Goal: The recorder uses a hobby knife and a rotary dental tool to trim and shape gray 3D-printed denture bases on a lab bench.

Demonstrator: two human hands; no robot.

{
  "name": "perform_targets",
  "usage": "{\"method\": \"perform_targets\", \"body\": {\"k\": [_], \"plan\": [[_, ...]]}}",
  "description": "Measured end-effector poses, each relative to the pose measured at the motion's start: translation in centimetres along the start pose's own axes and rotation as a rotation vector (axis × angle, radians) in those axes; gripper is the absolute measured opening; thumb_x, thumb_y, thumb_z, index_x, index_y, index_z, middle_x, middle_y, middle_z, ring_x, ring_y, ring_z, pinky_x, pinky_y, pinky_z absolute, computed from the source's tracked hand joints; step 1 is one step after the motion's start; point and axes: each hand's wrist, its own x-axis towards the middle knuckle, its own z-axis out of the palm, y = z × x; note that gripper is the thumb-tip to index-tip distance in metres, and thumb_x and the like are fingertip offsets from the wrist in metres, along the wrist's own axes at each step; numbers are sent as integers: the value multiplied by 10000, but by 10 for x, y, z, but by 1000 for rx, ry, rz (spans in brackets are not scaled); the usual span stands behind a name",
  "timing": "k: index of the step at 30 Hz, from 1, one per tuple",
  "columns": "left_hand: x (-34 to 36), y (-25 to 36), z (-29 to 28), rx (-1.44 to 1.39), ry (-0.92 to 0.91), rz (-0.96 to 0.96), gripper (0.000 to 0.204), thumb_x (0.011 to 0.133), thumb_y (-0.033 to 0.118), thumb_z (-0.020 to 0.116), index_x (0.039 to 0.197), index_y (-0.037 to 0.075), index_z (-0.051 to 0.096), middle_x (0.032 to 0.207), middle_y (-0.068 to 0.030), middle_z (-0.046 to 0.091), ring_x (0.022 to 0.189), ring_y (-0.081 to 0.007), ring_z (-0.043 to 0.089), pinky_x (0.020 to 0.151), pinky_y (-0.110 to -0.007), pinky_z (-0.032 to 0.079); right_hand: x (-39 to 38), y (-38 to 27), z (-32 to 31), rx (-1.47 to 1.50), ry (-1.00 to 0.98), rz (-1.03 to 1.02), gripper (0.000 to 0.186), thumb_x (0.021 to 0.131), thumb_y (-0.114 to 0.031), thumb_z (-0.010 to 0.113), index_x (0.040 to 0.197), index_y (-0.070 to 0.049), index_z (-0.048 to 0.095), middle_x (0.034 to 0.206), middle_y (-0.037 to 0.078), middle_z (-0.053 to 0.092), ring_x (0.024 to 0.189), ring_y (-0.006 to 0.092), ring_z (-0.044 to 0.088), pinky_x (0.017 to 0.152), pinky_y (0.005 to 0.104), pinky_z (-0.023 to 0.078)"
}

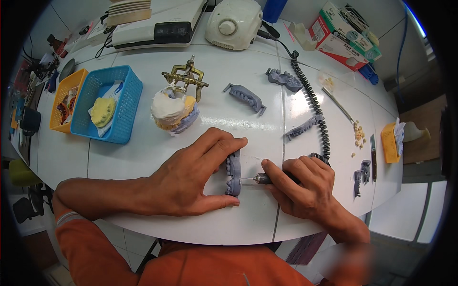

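My left hand (pixel 183 174) lies on the white table and grips a grey-purple dental model (pixel 233 175), thumb at its near end and fingers at its far end. The model's row of teeth faces left. My right hand (pixel 305 186) is closed around a dark rotary handpiece (pixel 263 178). Its thin metal bur points left and reaches the model's right side; whether it touches cannot be made out for certain. Beyond my left hand stands a brass articulator (pixel 188 76) with a white plaster cast (pixel 167 108) on a yellow and purple base.
A coiled black cord (pixel 312 97) runs to a cream control unit (pixel 234 26). More grey models (pixel 245 97) lie about. On the right are a knife (pixel 373 159), loose tooth-like pieces (pixel 359 133) and a metal tool (pixel 338 104). Blue (pixel 126 117) and orange (pixel 56 119) baskets stand left.
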Motion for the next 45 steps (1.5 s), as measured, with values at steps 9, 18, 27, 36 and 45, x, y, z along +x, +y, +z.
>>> {"method": "perform_targets", "body": {"k": [9, 18, 27, 36, 45], "plan": [[0, -1, 0, 2, -9, 3, 1024, 826, 373, 998, 1629, 26, 465, 1379, -171, 522, 915, -198, 599, 791, -331, 583, -1, 0, 1, 5, 2, -1, 378, 903, -277, 887, 1251, -147, 822, 773, -37, 575, 631, 107, 537, 553, 297, 397], [0, 0, -1, 1, -6, 5, 1026, 823, 371, 1000, 1628, 24, 466, 1376, -168, 520, 905, -194, 595, 790, -331, 579, -1, 0, 1, 1, 3, -3, 387, 890, -284, 894, 1245, -147, 823, 767, -39, 561, 626, 108, 529, 550, 300, 392], [-1, 0, 0, 7, -7, 0, 1028, 821, 366, 1001, 1630, 24, 465, 1379, -168, 519, 915, -195, 597, 787, -331, 581, -1, 0, 1, 0, 6, -5, 387, 881, -281, 897, 1237, -146, 824, 768, -39, 559, 623, 107, 529, 551, 298, 392], [-1, -1, 0, 8, -2, 9, 1031, 822, 373, 1000, 1632, 28, 464, 1379, -168, 522, 915, -195, 598, 786, -330, 583, -1, 0, 1, 5, 7, -1, 379, 887, -281, 894, 1235, -149, 824, 772, -40, 571, 624, 107, 537, 552, 298, 393], [-1, 0, -1, 15, -4, 6, 1033, 823, 384, 998, 1633, 31, 463, 1373, -165, 520, 911, -191, 593, 788, -329, 579, -1, 0, 1, 9, 6, -3, 384, 888, -277, 892, 1244, -151, 823, 773, -38, 578, 629, 108, 542, 554, 297, 397]]}}
